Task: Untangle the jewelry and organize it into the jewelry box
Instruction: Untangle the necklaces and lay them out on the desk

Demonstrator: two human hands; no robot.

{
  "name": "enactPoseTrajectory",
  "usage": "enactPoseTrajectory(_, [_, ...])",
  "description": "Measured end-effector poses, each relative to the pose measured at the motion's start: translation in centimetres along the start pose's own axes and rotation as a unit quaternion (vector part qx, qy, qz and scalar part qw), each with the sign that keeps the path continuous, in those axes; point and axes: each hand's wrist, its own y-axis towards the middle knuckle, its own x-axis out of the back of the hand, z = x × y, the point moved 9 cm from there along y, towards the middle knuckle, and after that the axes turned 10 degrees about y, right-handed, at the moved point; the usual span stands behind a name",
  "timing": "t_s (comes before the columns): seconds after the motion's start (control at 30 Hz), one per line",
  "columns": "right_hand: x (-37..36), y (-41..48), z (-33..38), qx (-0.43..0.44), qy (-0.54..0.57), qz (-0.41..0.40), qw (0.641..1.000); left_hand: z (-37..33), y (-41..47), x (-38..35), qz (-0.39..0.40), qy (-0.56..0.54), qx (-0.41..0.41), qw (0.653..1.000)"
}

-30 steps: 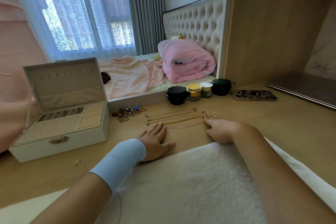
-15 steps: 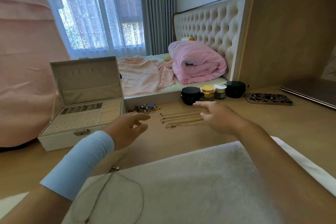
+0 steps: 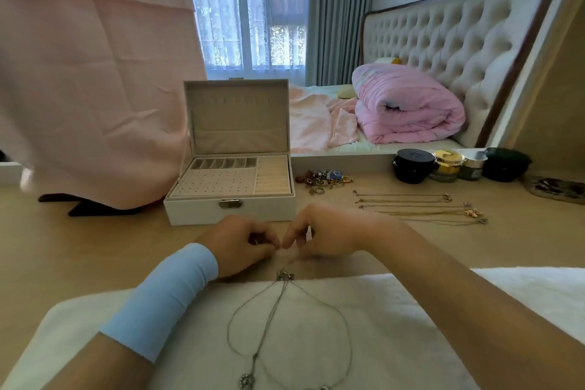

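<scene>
1. Pinching together, the left grip [image 3: 242, 245] and the right grip [image 3: 327, 233] meet fingertip to fingertip above the table [image 3: 79, 247], each nipping a fine strand of the silver necklace [image 3: 285, 276].
2. Below the grips, the necklace's tangled loops lie on a white towel [image 3: 196, 358].
3. Just beyond the grips stands the open jewelry box [image 3: 196, 212]; its tray shows small cells, a stud panel and ring rolls.
4. Right of the right grip, gold chains [image 3: 418, 206] lie in straight rows; small trinkets [image 3: 326, 179] are heaped beside the box.
</scene>
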Motion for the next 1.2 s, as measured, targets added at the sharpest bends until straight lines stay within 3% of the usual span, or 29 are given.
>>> enactPoseTrajectory(0.2, [-0.3,1.5,-0.8,-0.018,0.032,-0.011,0.999,2.8,0.9,0.2,0.029,0.0,0.012,0.999])
enactPoseTrajectory(0.37, [0.6,1.2,-1.7,-0.058,-0.042,-0.024,0.997,3.4,1.1,0.6,0.018,-0.02,0.004,1.0])
enactPoseTrajectory(0.7, [-2.8,1.4,1.6,-0.007,0.0,0.024,1.0,0.6,0.2,-0.8,0.107,0.025,-0.018,0.994])
enactPoseTrajectory(0.9, [-1.8,1.0,0.1,-0.041,0.022,0.014,0.999,1.9,-0.7,-0.9,0.069,0.011,0.012,0.997])
enactPoseTrajectory(1.2, [-1.7,1.0,0.6,-0.005,0.034,-0.014,0.999,1.0,-1.1,-0.9,0.03,-0.002,-0.006,1.0])
